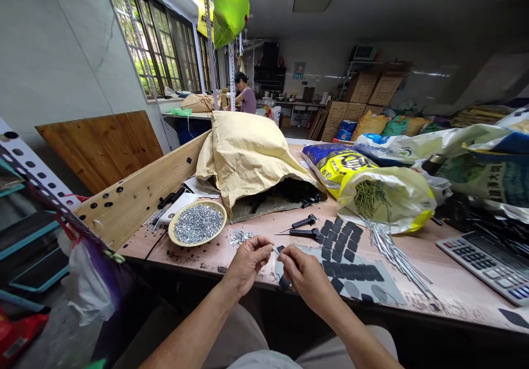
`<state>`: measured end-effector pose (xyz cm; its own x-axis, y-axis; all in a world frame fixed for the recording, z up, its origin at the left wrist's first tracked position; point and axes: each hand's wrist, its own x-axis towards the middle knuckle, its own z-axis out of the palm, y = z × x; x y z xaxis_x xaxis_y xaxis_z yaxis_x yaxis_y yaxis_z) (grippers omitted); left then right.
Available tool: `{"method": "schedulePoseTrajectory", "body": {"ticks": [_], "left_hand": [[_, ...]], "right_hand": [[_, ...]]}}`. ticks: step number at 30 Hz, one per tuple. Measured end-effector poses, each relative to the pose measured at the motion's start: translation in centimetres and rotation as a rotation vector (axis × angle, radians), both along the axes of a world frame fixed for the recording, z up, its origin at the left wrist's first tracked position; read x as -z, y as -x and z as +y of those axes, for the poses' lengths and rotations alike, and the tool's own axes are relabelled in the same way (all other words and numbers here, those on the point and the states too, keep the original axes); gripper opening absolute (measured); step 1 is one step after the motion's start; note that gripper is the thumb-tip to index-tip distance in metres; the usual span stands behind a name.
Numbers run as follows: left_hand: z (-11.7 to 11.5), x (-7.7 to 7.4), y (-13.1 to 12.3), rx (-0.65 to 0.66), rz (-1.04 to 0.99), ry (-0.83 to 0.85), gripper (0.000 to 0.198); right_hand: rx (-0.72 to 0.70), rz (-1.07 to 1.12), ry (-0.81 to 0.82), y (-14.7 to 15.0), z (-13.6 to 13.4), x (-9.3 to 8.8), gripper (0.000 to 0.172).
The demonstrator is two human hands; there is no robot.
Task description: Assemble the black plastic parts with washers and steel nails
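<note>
Over the front edge of the table, my left hand (249,263) and my right hand (303,269) face each other with thumbs and fingertips pinched. A small thin metal piece (275,250) spans the short gap between them, and both hands seem to grip it; its ends are hidden by the fingers. Beyond my left hand lies a loose pile of small metal nuts or washers (240,237), beside a bowl (170,233) full of the same kind. Near my right hand, black square pads (330,242) lie in rows, partly on a grey sheet (390,281). Two black-handled tools with thin shafts (305,233) rest behind.
A large open paper sack (252,159) with dark pieces inside stands at the back. To the right are long metal rods (397,256), a plastic bag (388,193) of thin greenish sticks and a calculator (487,261). A wooden board (144,193) borders the left. Another person (247,98) works far behind.
</note>
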<state>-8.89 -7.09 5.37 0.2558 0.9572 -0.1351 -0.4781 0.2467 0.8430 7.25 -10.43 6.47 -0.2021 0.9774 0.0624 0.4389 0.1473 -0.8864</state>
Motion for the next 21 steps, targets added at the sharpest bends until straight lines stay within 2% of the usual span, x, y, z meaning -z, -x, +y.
{"method": "schedulePoseTrajectory", "body": {"ticks": [2, 4, 9, 11, 18, 21], "left_hand": [[0.0, 0.0, -0.1, -0.008, 0.022, 0.001, 0.022], [0.1, 0.0, -0.2, 0.002, 0.036, 0.000, 0.022], [0.2, 0.2, -0.4, 0.041, 0.046, -0.005, 0.022], [0.3, 0.3, -0.4, 0.053, 0.053, -0.009, 0.022], [0.4, 0.0, -0.6, 0.093, 0.056, 0.034, 0.027], [0.4, 0.1, -0.8, 0.071, 0.074, 0.033, 0.027]], "right_hand": [[0.048, -0.130, -0.127, -0.1, -0.1, -0.2, 0.022], [0.047, -0.147, -0.147, -0.3, -0.1, -0.2, 0.021], [-0.064, 0.158, 0.145, -0.6, 0.2, 0.7, 0.030], [-0.073, 0.227, 0.205, -0.7, 0.3, 1.1, 0.032], [-0.019, 0.057, 0.039, -1.0, 0.0, 0.7, 0.027], [0.018, -0.077, -0.082, -1.2, -0.1, 0.6, 0.025]]}}
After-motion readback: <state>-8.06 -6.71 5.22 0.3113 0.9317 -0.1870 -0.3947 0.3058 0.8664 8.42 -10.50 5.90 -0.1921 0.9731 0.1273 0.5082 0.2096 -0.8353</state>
